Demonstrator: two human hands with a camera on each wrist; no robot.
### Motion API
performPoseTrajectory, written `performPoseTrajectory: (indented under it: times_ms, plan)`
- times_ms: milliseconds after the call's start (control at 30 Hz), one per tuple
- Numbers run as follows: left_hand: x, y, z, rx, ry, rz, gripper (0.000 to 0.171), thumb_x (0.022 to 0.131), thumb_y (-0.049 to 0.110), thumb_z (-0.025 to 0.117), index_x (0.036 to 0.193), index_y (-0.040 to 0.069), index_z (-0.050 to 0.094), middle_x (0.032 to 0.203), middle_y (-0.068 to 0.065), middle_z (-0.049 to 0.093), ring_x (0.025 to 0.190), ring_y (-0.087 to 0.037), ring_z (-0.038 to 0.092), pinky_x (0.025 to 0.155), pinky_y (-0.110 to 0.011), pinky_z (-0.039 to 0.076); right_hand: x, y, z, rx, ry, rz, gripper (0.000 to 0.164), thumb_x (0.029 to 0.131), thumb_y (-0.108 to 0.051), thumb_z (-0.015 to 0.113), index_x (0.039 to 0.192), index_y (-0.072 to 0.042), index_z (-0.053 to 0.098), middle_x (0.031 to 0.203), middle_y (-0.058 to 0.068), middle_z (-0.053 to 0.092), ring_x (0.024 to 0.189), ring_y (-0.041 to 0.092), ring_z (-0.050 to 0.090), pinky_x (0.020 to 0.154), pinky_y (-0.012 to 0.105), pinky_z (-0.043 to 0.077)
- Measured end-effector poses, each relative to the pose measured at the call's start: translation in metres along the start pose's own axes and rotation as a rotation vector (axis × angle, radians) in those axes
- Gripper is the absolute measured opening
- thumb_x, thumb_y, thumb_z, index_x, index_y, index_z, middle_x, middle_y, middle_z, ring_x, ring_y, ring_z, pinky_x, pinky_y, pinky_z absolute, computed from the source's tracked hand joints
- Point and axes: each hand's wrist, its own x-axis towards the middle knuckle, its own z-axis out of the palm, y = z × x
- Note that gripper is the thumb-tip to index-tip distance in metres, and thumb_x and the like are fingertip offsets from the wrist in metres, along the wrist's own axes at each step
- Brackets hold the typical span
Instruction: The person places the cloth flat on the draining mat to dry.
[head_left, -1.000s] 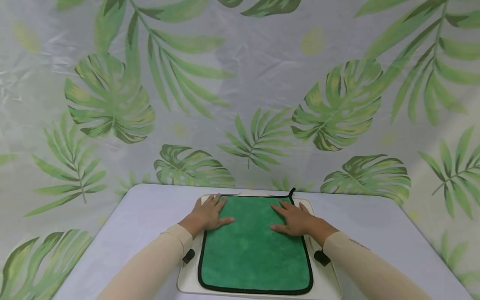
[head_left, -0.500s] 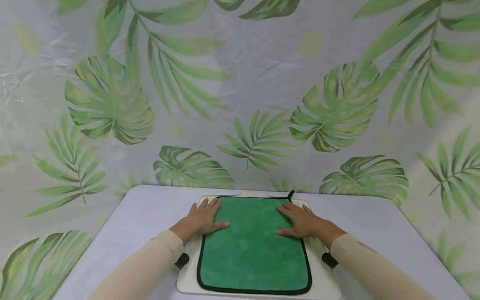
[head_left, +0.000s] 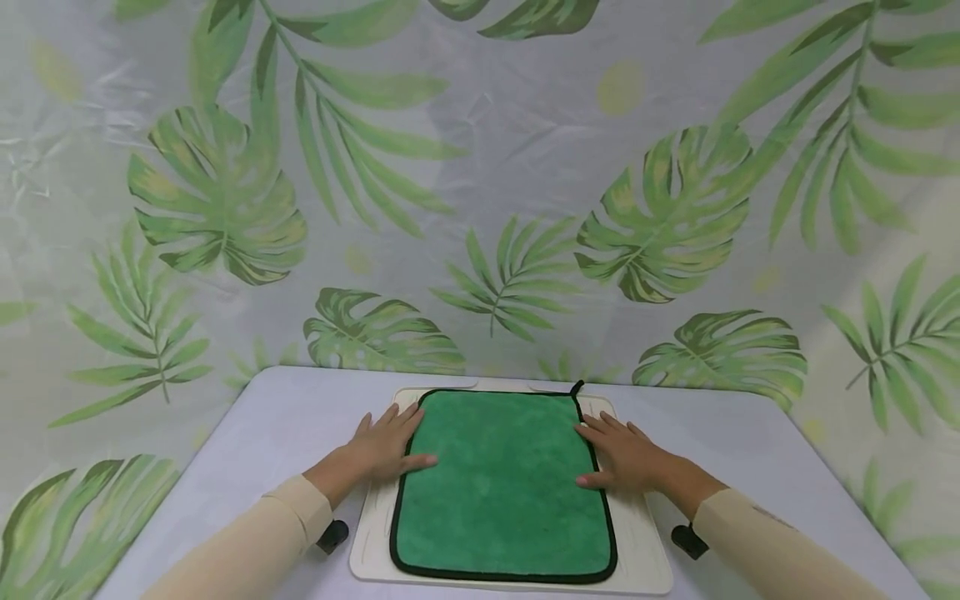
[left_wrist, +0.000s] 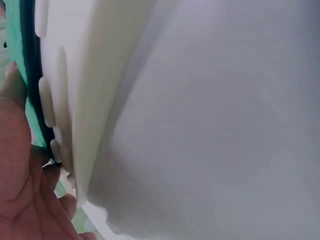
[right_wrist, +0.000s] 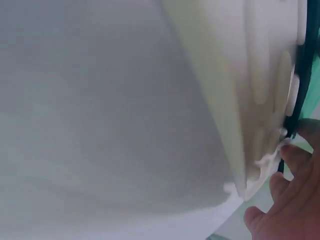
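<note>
A green cloth (head_left: 502, 492) with black edging lies flat on a cream-coloured board (head_left: 641, 558), with a small black loop (head_left: 577, 387) at its far right corner. My left hand (head_left: 381, 450), fingers spread, is at the cloth's left edge, thumb and fingertips over the green. Across from it, my right hand (head_left: 621, 454) has its thumb and fingertips at the right edge, fingers extended. Both wrist views show the board's raised ridges (left_wrist: 46, 102) beside the black edging, with the left fingers (left_wrist: 15, 82) and right fingers (right_wrist: 295, 155) reaching toward the border.
The board rests on a table with a white cover (head_left: 255, 442). Behind it hangs a pale curtain (head_left: 525, 167) printed with green leaves. Black wrist devices (head_left: 332, 536) sit under both forearms.
Both hands have slid outward, the left one leftward and the right one rightward, from over the cloth to its side edges. The cloth stays flat on the board.
</note>
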Motion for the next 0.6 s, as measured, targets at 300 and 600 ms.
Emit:
performPoseTrajectory:
  times_ms: [300,600]
  plan:
    - [-0.038,-0.009,0.004,-0.015,-0.04,0.039,0.11,0.083,0.076,0.064,0.163,0.011,0.026,0.171,-0.009,0.024,0.158,-0.043,0.014,0.121,-0.074,0.013,-0.053,-0.004,0.016,0.056,0.064,-0.057,0.095,0.086,-0.069,0.067,0.157,-0.013,0.04,0.165,0.019,0.032,0.153,0.052,0.02,0.113,0.081,0.018]
    - [-0.052,-0.014,-0.001,-0.136,0.004,0.059,0.106,0.086,0.068,0.067,0.162,0.007,0.026,0.171,-0.015,0.022,0.157,-0.048,0.011,0.122,-0.073,0.012,-0.065,0.013,0.009,-0.017,0.207,-0.028,0.089,0.087,-0.063,0.07,0.154,-0.01,0.045,0.161,0.023,0.038,0.147,0.054,0.031,0.109,0.078,0.029]
